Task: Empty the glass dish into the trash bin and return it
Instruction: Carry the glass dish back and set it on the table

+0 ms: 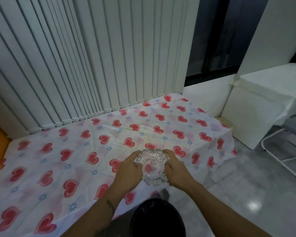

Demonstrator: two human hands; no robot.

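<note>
Both hands, left hand (129, 170) and right hand (175, 170), gripped the glass dish (150, 165) at the heart tablecloth (58, 151) edge, seemingly resting there, black-lined trash bin (156, 219) just below

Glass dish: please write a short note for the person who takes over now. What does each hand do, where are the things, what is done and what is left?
Left hand: grips the left side of the glass dish.
Right hand: grips its right side.
The dish is upright, at the near edge of the table with the heart-pattern cloth; whether it rests on the cloth or is just lifted, I cannot tell.
The trash bin, lined with a black bag, stands on the floor directly below, in front of the table.
A few small dark bits show inside the dish, so emptying looks not yet done.
Left: tip the dish over the bin, then return it to the table.
</note>
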